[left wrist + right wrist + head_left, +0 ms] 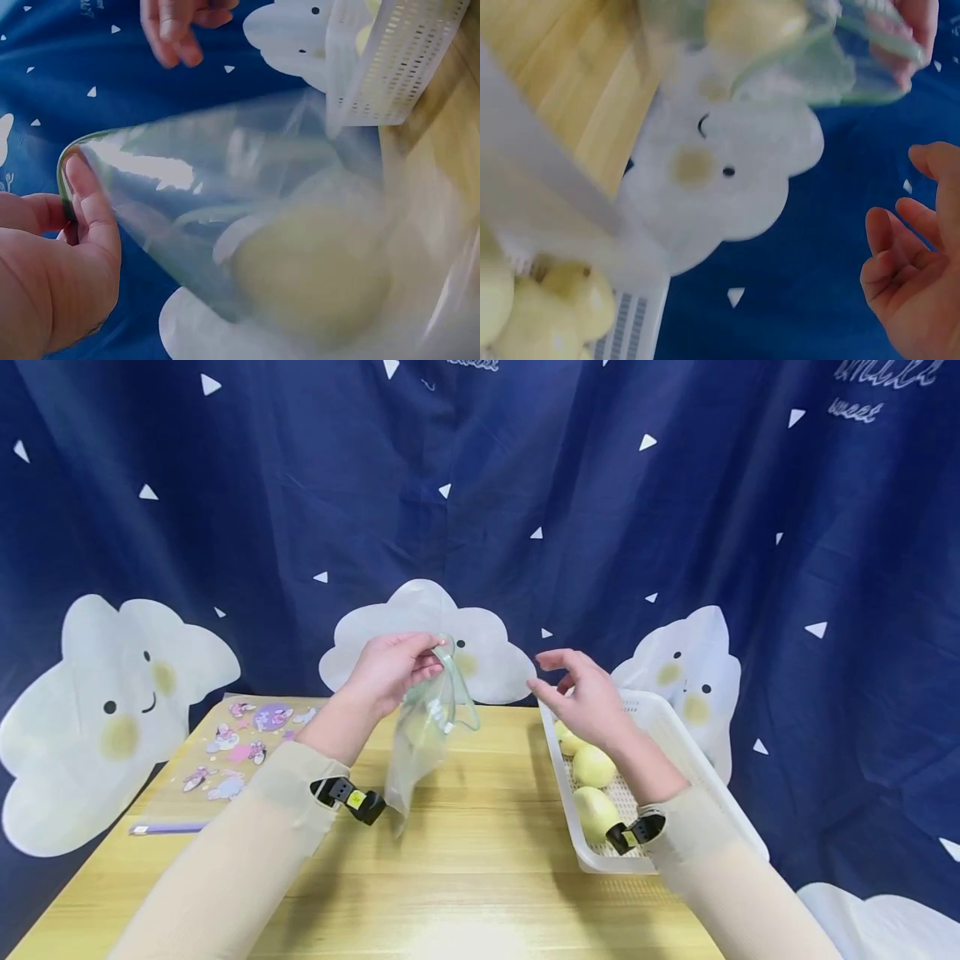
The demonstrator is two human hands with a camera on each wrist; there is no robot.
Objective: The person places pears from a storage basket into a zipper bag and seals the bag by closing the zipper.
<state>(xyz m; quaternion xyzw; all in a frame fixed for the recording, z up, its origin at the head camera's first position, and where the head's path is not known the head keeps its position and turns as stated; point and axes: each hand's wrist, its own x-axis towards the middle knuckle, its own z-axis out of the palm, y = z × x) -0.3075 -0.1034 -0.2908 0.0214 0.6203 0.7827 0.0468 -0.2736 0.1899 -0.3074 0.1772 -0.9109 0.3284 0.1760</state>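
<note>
The left hand (397,668) pinches the green-edged rim of a clear bag (422,750), which hangs above the table (465,860) toward its far edge, a pale yellow fruit (311,274) inside. The right hand (588,702) grasps nothing — thumb and fingers apart, over the far left corner of the white basket (566,802), by the table's right edge. More yellow fruits (594,767) lie along the basket's left wall.

Holding the bag well likely calls for a firm pinch on the rim alone, fruit hanging straight below. The rim loops loosely away from the left fingers — spreading it gently from the opposite side should hold the mouth wide.
</note>
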